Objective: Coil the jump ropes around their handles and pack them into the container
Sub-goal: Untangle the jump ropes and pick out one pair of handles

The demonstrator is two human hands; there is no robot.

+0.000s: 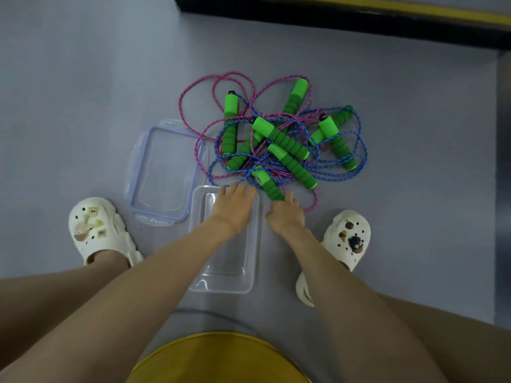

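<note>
grey floor [83, 120]: ropes [287, 146] were seen tangled just beyond container [221, 288]. left hand [232, 208] was held spread over its far rim; right hand [286, 217], fingers straight, was set at nearest handle [269, 186]. coiling was judged unstarted; one rope needed freeing first.

Left clog [99, 230]: at 8 o'clock, cream foam, chunky rounded toe, small vent holes on top.
Left charms [92, 221]: pale pieces pushed into the holes, among them yellowish squares and a tan shape.
Right clog [345, 239]: at 4 o'clock, same cream foam, with dark vent holes.
Right charms [355, 241]: a brown bead, a cone-shaped piece and a dark round one.
Strap [304, 291]: cream, ribbed, behind the right heel.
Garment [218, 357]: at 6 o'clock, mustard-yellow fabric with a curved edge.
Left hand [235, 207]: bare, forearm bare too.
Right hand [286, 215]: bare, forearm bare too.
Legs: bare down to the clogs.
</note>
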